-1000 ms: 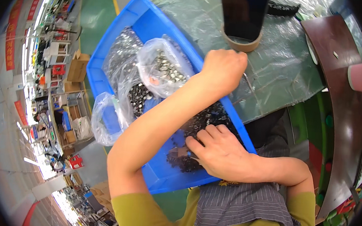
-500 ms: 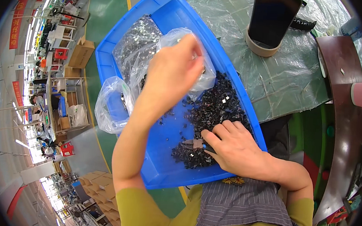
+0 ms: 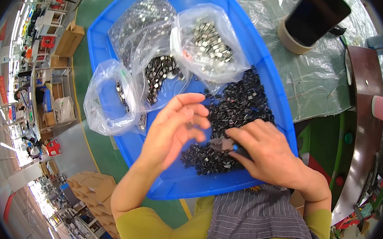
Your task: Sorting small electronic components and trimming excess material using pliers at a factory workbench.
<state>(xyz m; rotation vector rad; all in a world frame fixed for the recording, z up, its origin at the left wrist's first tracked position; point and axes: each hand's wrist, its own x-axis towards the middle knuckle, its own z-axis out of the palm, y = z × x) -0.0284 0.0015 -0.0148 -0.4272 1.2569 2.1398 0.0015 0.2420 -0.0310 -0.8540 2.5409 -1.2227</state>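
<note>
A blue plastic tray [image 3: 267, 71] lies in front of me with a heap of small black parts [image 3: 237, 109] on its near right side. My right hand [image 3: 269, 157] rests on that heap and grips a small plier-like tool with a blue handle [image 3: 225, 144]. My left hand [image 3: 172, 131] hovers over the tray just left of the tool, fingers spread and curled, with nothing clearly in it. Beyond it lie three clear bags: one of shiny metal pieces [image 3: 211, 44], one of dark-and-silver pieces [image 3: 159, 74], and a nearly empty one [image 3: 107, 99] over the tray's left rim.
A tape roll with a dark phone lying on it [image 3: 307, 25] stands on the plastic-covered table [image 3: 325, 80] at the back right. A brown curved seat [image 3: 363, 115] is at the right. Cardboard boxes [image 3: 92, 183] and shelving [image 3: 49, 95] stand on the green floor to the left.
My left hand has pulled back from the bags at the far side of the tray to a spot beside the right hand. The right hand stays on the black heap.
</note>
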